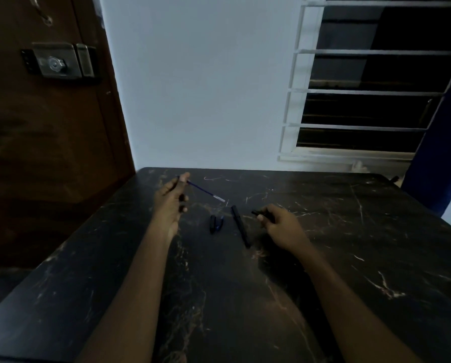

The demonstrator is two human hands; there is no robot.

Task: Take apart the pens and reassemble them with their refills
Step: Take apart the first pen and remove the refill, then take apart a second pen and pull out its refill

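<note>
blue refill [204,191] pinched at one end between thumb and fingers of left hand [170,200], over the far left of the table [350,231], silver tip pointing right. small dark pen part [257,213] gripped in curled fingers of right hand [282,227]. black barrel [241,226] lying between the hands, two caps [213,224] just left of it. door [35,153] and barred window [363,100] behind.

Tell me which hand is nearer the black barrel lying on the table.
Right. The right hand is just right of the black barrel; the left hand, holding the refill, is farther left, beyond the two caps.
</note>
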